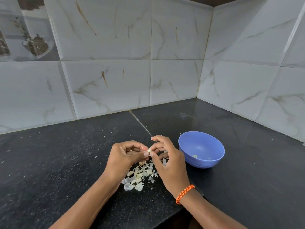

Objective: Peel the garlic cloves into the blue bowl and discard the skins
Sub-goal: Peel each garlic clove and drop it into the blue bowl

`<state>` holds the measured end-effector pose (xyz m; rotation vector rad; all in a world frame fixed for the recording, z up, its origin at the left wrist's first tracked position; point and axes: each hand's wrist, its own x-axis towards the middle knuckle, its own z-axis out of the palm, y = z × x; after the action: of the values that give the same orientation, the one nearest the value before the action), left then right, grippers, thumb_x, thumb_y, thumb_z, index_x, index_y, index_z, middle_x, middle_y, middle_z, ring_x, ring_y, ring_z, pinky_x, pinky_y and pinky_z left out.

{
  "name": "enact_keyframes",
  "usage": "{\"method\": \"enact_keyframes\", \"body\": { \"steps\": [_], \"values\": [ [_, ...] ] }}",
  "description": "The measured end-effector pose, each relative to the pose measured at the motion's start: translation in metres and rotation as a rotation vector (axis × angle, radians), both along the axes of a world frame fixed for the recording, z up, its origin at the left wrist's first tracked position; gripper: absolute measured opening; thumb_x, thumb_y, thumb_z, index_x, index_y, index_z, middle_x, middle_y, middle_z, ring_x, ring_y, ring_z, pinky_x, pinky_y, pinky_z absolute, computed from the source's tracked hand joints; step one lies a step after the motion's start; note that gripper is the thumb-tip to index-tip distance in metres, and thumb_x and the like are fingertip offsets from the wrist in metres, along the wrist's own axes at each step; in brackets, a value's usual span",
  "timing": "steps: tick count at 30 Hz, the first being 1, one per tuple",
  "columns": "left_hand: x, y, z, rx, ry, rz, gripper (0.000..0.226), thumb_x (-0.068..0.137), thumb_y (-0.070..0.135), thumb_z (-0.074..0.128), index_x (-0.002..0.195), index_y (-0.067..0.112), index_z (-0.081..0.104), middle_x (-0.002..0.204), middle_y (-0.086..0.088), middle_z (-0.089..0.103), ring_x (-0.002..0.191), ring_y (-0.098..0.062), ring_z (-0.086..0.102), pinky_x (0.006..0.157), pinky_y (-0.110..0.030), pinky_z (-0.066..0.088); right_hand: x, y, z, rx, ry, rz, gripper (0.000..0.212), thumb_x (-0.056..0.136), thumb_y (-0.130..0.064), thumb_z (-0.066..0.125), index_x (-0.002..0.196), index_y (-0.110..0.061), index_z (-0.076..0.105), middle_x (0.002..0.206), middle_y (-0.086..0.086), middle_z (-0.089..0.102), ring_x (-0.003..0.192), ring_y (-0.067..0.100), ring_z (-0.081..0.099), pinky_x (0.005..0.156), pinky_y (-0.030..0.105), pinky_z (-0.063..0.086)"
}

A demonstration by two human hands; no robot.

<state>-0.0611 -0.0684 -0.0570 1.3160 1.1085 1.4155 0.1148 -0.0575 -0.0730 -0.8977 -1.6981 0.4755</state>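
Low in the frame, two forearms came up from the bottom edge, an orange band (pixel 185 194) round the right wrist. Between them, on the dark counter (pixel 49 162), lay a heap of pale skins (pixel 138 176), dropped, I judged, straight under the work so they could be gathered later.

Just above the heap the left hand (pixel 123 158) had its fingers curled, thumb and forefinger pinching a small clove (pixel 149 150). The right hand (pixel 166 160) met it, its fingertips nipping the clove's other end, probably picking at the skin; the remaining fingers were spread loosely.

Right of the hands, near but apart, stood the bowl (pixel 201 162), close enough for a short toss. A few pale bits lay inside; I could not tell what.

Beyond rose the marbled wall tiles (pixel 165 38), meeting in a corner at the upper right.
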Motion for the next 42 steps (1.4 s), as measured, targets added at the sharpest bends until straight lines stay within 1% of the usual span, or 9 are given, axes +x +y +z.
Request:
{"method": "enact_keyframes", "body": {
  "steps": [4, 9, 15, 20, 26, 29, 35, 40, 42],
  "values": [
    [0.0025, 0.0008, -0.0007, 0.033, 0.053, 0.045, 0.01, 0.085, 0.004, 0.086, 0.094, 0.003, 0.083, 0.086, -0.018, 0.081, 0.085, -0.041, 0.08, 0.083, -0.043, 0.068, 0.001, 0.0009, 0.0002, 0.019, 0.022, -0.002, 0.044, 0.096, -0.005, 0.075, 0.133, -0.027, 0.062, 0.101, -0.015, 0.072, 0.098, 0.01, 0.072, 0.075, 0.022, 0.06],
    [0.007, -0.0015, -0.0007, 0.055, 0.087, 0.056, 0.005, 0.091, 0.007, 0.083, 0.095, 0.008, 0.085, 0.087, -0.012, 0.083, 0.083, -0.035, 0.082, 0.079, -0.037, 0.068, 0.0019, 0.0014, 0.0013, -0.005, 0.06, 0.002, 0.042, 0.096, -0.008, 0.076, 0.131, -0.027, 0.062, 0.101, -0.014, 0.074, 0.098, 0.007, 0.073, 0.08, 0.016, 0.057],
    [0.0077, -0.0031, -0.0023, 0.096, 0.1, 0.08, 0.005, 0.088, 0.013, 0.087, 0.092, 0.015, 0.086, 0.087, -0.011, 0.082, 0.08, -0.038, 0.08, 0.081, -0.052, 0.067, 0.0006, -0.0013, 0.0019, -0.013, 0.101, 0.033, 0.041, 0.096, -0.002, 0.075, 0.128, -0.023, 0.062, 0.1, -0.011, 0.074, 0.093, 0.007, 0.076, 0.08, 0.018, 0.059],
    [0.0085, -0.0036, -0.0006, 0.107, 0.065, 0.082, 0.009, 0.083, 0.014, 0.09, 0.089, 0.013, 0.083, 0.085, -0.014, 0.08, 0.078, -0.038, 0.08, 0.079, -0.05, 0.066, 0.0004, -0.0029, 0.0027, -0.044, 0.15, 0.072, 0.036, 0.099, -0.005, 0.072, 0.128, -0.023, 0.062, 0.101, -0.008, 0.075, 0.096, 0.012, 0.077, 0.082, 0.023, 0.06],
    [0.009, -0.0044, 0.0006, 0.096, 0.034, 0.063, 0.003, 0.089, 0.003, 0.084, 0.091, 0.005, 0.082, 0.084, -0.017, 0.08, 0.078, -0.038, 0.08, 0.075, -0.04, 0.064, 0.0013, -0.0037, 0.0056, -0.077, 0.203, 0.073, 0.034, 0.098, -0.009, 0.075, 0.127, -0.023, 0.062, 0.095, -0.009, 0.078, 0.093, 0.014, 0.077, 0.081, 0.023, 0.06],
    [0.0094, -0.0047, 0.0011, 0.092, 0.038, 0.051, 0.001, 0.091, 0.004, 0.083, 0.092, 0.004, 0.082, 0.084, -0.017, 0.08, 0.079, -0.038, 0.08, 0.074, -0.038, 0.065, 0.0014, -0.0035, 0.0056, -0.086, 0.198, 0.081, 0.035, 0.098, -0.01, 0.075, 0.128, -0.023, 0.062, 0.095, -0.01, 0.078, 0.093, 0.013, 0.076, 0.081, 0.023, 0.06],
    [0.009, -0.005, 0.0012, 0.066, 0.023, 0.006, 0.006, 0.091, 0.009, 0.083, 0.091, 0.004, 0.081, 0.085, -0.02, 0.078, 0.075, -0.038, 0.078, 0.074, -0.042, 0.066, 0.0012, -0.0014, 0.0028, -0.079, 0.134, 0.064, 0.038, 0.099, -0.017, 0.075, 0.132, -0.028, 0.061, 0.099, -0.01, 0.075, 0.099, 0.017, 0.074, 0.082, 0.036, 0.063],
    [0.0069, -0.0043, 0.0021, 0.044, 0.026, -0.055, 0.006, 0.093, 0.004, 0.079, 0.091, -0.002, 0.078, 0.082, -0.021, 0.074, 0.069, -0.032, 0.072, 0.068, -0.039, 0.063, 0.0007, -0.0035, 0.004, -0.113, 0.188, 0.119, 0.038, 0.098, -0.015, 0.076, 0.131, -0.028, 0.061, 0.097, -0.006, 0.074, 0.095, 0.024, 0.072, 0.082, 0.043, 0.062],
    [0.0064, -0.0042, 0.0028, 0.032, 0.024, -0.07, 0.006, 0.093, 0.001, 0.077, 0.092, -0.004, 0.077, 0.082, -0.024, 0.072, 0.068, -0.032, 0.07, 0.066, -0.037, 0.062, -0.0002, -0.0047, 0.0047, -0.129, 0.224, 0.144, 0.039, 0.097, -0.014, 0.077, 0.13, -0.027, 0.062, 0.095, -0.004, 0.074, 0.092, 0.026, 0.071, 0.083, 0.047, 0.06]
  ]
}}
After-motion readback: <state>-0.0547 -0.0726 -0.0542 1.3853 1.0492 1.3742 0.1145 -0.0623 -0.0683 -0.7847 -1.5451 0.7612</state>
